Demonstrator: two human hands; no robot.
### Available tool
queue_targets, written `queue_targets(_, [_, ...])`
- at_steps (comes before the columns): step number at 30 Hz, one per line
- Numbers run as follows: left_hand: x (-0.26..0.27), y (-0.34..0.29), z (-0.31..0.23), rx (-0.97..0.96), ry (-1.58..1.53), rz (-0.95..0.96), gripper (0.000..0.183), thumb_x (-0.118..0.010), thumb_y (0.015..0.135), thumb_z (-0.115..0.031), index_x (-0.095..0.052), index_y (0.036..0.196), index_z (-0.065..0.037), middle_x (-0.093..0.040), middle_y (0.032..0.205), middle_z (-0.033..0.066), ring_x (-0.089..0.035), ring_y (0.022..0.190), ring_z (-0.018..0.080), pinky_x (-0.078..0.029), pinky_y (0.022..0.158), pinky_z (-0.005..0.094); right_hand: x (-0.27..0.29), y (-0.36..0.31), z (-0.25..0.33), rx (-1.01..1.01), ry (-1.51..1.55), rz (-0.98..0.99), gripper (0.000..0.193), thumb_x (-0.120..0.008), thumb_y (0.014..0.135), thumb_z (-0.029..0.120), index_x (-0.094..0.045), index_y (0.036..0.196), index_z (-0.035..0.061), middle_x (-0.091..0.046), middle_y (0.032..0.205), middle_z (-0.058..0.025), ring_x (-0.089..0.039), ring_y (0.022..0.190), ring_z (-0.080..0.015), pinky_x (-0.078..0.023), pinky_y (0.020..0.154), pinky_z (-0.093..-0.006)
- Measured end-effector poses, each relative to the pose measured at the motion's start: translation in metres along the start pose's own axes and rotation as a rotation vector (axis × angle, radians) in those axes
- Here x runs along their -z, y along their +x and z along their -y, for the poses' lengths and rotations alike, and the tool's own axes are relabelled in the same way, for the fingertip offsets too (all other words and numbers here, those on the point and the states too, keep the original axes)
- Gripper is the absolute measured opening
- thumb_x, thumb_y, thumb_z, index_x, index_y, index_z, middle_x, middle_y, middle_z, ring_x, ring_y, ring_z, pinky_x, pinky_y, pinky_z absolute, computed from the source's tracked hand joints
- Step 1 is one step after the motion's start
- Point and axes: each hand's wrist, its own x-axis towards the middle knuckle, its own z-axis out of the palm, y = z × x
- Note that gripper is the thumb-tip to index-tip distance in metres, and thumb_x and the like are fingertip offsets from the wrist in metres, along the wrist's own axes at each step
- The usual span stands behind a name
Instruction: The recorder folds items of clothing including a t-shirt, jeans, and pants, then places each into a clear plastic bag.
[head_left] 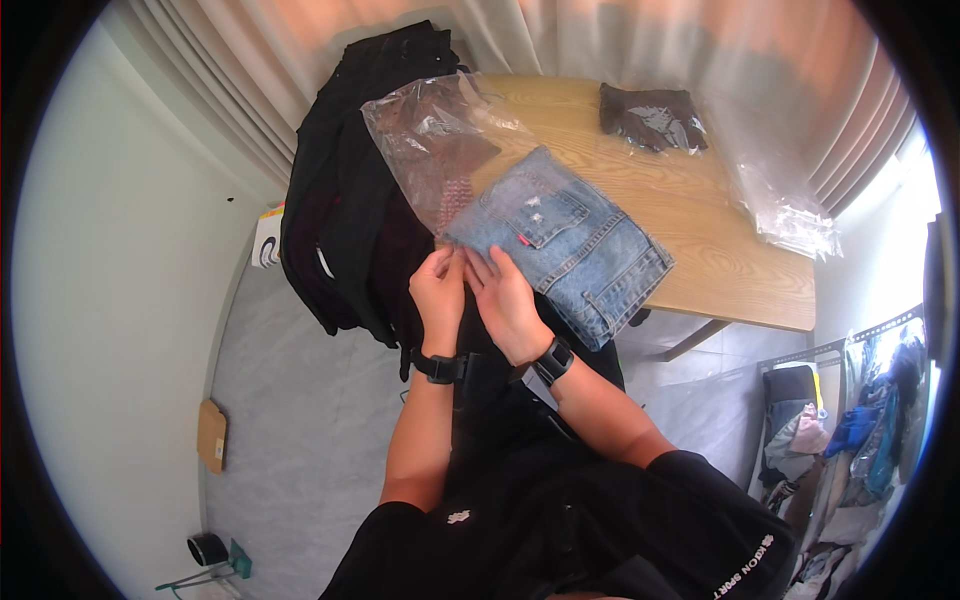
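Note:
A folded pair of light-blue jeans, back pocket up with a small red tab, lies slantwise on the table's near edge. Against its near left corner is my left hand, thumb and fingers pinched together; what they hold, if anything, is too small to make out. Beside it my right hand has its fingers stretched out and apart, the tips close to the left fingers and the thumb by the jeans' edge. Just beyond both hands spreads a crumpled clear plastic bag, reaching up to the jeans' left side.
Dark clothes are heaped at the table's left. On the wooden table a bagged dark garment lies at the back, with a stack of clear bags at the right edge. A clothes rack stands lower right; curtains hang behind.

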Motion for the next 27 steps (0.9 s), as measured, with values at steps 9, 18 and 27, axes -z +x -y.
queue_targets(9, [-0.005,-0.019,-0.005,0.261,-0.272,0.13,0.025,-0.061,0.086,-0.006,-0.06,0.107,0.008,-0.067,0.086,0.0087,-0.062,0.072,0.0119,-0.051,0.067,0.0245,0.01,-0.03,0.022,0.218,-0.875,0.33,0.039,-0.056,0.091,0.018,-0.049,0.122,-0.0052,-0.049,0.13,-0.0178,-0.043,0.126,-0.0232,-0.03,0.107,-0.0332])
queue_targets(18, [-0.008,-0.025,0.015,0.424,-0.5,0.127,0.033,-0.057,0.089,-0.009,-0.05,0.119,0.002,-0.06,0.103,0.0042,-0.058,0.092,0.0123,-0.047,0.08,0.0271,0.065,-0.146,0.161,0.499,-0.906,-0.308,0.035,-0.063,0.087,0.012,-0.052,0.119,0.003,-0.053,0.124,-0.0105,-0.047,0.116,-0.0214,-0.039,0.096,-0.0358])
queue_targets(27, [-0.023,-0.037,0.024,0.288,-0.568,0.136,0.028,-0.054,0.091,-0.009,-0.05,0.118,-0.002,-0.057,0.108,0.0038,-0.054,0.098,0.0123,-0.042,0.087,0.0298,0.05,-0.098,0.174,-0.19,-0.459,-0.281,0.05,-0.062,0.089,0.027,-0.043,0.129,0.0043,-0.054,0.12,-0.009,-0.052,0.11,-0.0206,-0.04,0.096,-0.036])
